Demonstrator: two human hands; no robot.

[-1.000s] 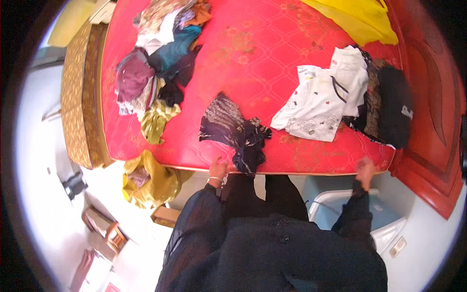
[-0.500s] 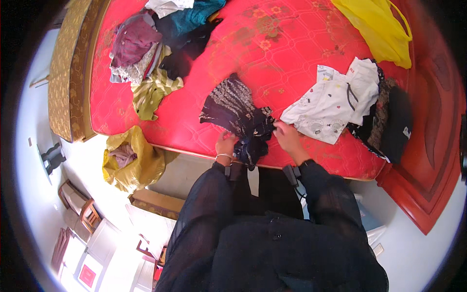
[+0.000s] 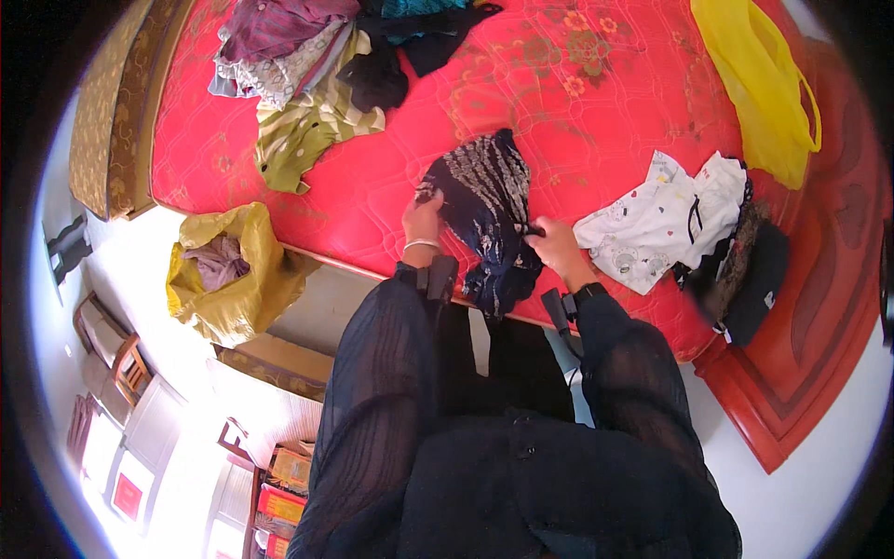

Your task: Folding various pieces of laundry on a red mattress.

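Note:
A dark navy garment [image 3: 486,200] with a pale, streaked pattern lies bunched at the near edge of the bed, its lower end hanging toward me. At its left edge, my left hand [image 3: 422,226] is closed on the cloth, the fingertips partly hidden. My right hand [image 3: 557,249] pinches a dark fold on the garment's right side. Just beyond that hand lies a white printed shirt [image 3: 643,228], spread over darker clothes [image 3: 756,270].
The red flowered mattress [image 3: 372,200] carries a heap of mixed clothes [image 3: 289,65] at far left. A yellow bag [image 3: 764,93] lies at far right beside the carved red wooden bed end [image 3: 792,373]. Off the near left edge, an open golden plastic bag [image 3: 270,289] holds a mauve cloth.
My view has shifted, so the bed appears turned. My left hand has moved up along the garment's left edge, and the patterned part now lies more drawn out between my hands.

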